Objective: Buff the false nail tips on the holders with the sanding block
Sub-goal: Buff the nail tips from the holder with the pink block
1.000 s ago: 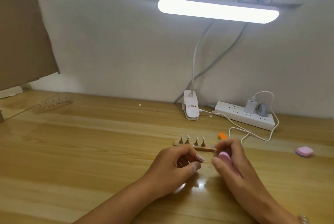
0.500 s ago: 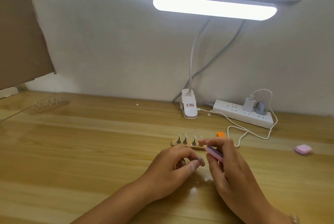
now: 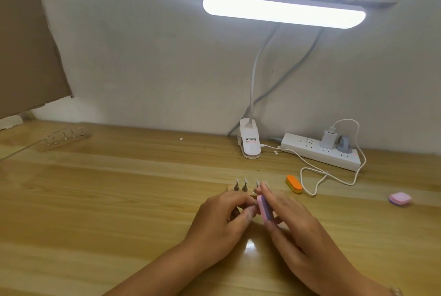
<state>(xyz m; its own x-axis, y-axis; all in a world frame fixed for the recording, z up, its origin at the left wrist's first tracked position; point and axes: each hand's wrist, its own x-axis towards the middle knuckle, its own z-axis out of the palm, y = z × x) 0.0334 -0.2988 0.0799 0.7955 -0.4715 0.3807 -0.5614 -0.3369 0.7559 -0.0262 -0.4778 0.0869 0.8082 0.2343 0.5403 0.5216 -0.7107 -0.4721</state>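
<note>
Pale wood surface [image 3: 119, 200] under a white wall, w/ a lamp clip [image 3: 249, 143] at the back edge; all places below are taken from that clip. Well in front of it, toward the person, sits the holder row [image 3: 230, 191], a small wood strip w/ false nail tips [image 3: 245, 181] upright on pegs. Both hands meet just nearer the person than that row, roughly in line w/ the clip. The right hand [image 3: 298, 231] has its grip closed round the sanding block [image 3: 265, 209], thumb one side, fingers the other; the pink/purple block is tilted, far end aimed back toward the clip, one face turned to the left fingertips. The left hand [image 3: 222, 221] has a tight pinch grip, thumb against forefinger, on something small, prob a loose holder [image 3: 235, 213]: only a dark bit shows under the fingers and the tip itself is hidden, so can't be sure. Block and left fingertips are touching or v. close, can't tell which. An orange block [image 3: 294, 184] lies front-right of the clip, a power strip [image 3: 319, 151] to its right, and a second row [image 3: 64, 139] far to its left. Risks: the buffed piece is so small and buried in the pinch that the block could scrape skin instead of plastic; too much push could pop the tip off its peg or twist it out of the pinch; the right fingertips sit just beside the standing row, so a long stroke could knock those tips over
</note>
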